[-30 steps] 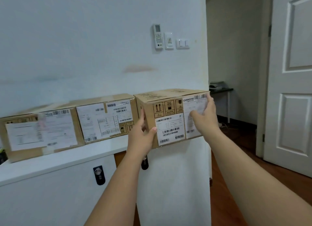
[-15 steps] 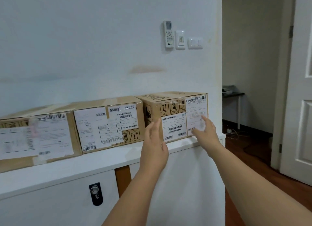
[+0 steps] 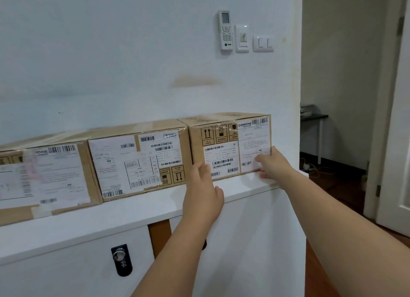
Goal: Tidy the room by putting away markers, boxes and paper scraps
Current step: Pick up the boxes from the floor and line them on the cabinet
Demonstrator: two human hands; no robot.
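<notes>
Three cardboard boxes with shipping labels stand in a row on a white cabinet top [image 3: 133, 212], against the wall. The right box [image 3: 224, 141] sits at the cabinet's right end. My left hand [image 3: 203, 192] has its straight fingers against the lower left of that box's front face. My right hand [image 3: 271, 163] presses flat fingers on the lower right corner of the same face. The middle box [image 3: 137, 161] touches the right box, and the left box [image 3: 42, 177] runs off the frame's left edge.
A remote holder [image 3: 226, 30] and wall switches [image 3: 263, 43] hang on the white wall above. The cabinet front carries a black combination lock [image 3: 121, 260]. To the right an open doorway shows a dark table [image 3: 312, 117], floor cables and a white door [image 3: 399, 119].
The right box went from being held in the air in both hands to standing on the cabinet top beside the middle box. Both hands have let go and now push on its front.
</notes>
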